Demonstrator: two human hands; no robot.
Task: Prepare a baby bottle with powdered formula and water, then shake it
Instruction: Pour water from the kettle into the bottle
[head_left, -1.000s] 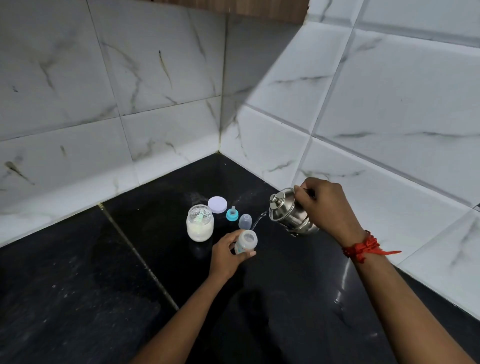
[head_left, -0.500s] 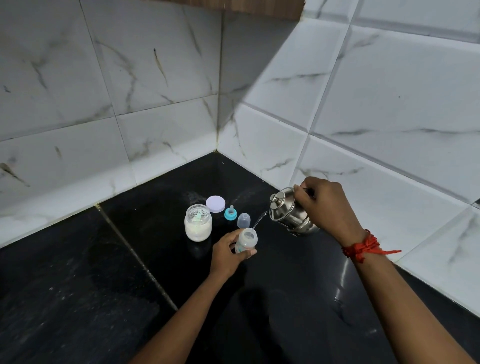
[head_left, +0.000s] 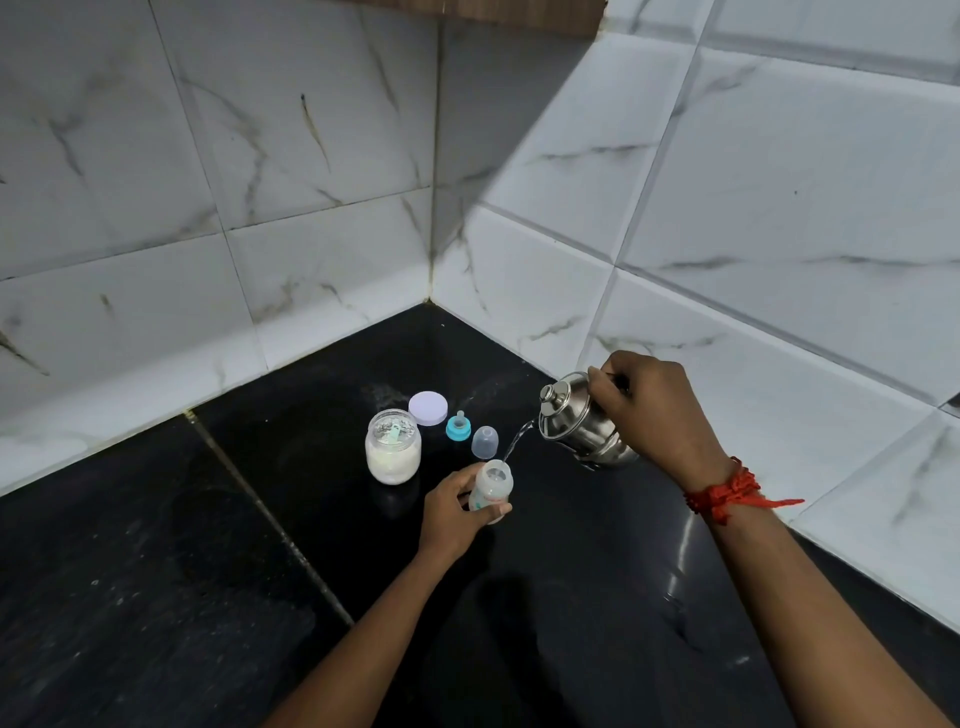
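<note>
A: At the left of our black stone counter (head_left: 156, 597) stands the open glass jar of formula powder (head_left: 393, 453), a pale scoop lying inside on the white powder. Its lilac lid (head_left: 428, 408) lies flat just behind it, towards the tiled corner.

B: And next along?

A: The teal-ringed teat (head_left: 458, 427) stands upright, near the lid. Just beside it to the right is the clear dome cap (head_left: 484, 442), resting on the counter, apart from the teat.

B: Where is the bottle itself?

A: In front of the cap. Our left hand (head_left: 451, 512) is wrapped round the baby bottle (head_left: 492, 486), thumb on the near side and fingers round the far side, clamped on its body. The mouth is open and faces up. We cannot tell whether its base touches the counter.

B: And the water?

A: A thin stream of water (head_left: 518, 441) runs from the spout of the steel kettle (head_left: 579, 426) down to the right edge of the bottle's mouth. The kettle is tilted to the left, lid on. Our right hand (head_left: 657, 415) is closed round its handle, which the fist hides. A red thread band (head_left: 727, 493) circles that wrist, near the white marbled wall tiles (head_left: 779, 208).
</note>
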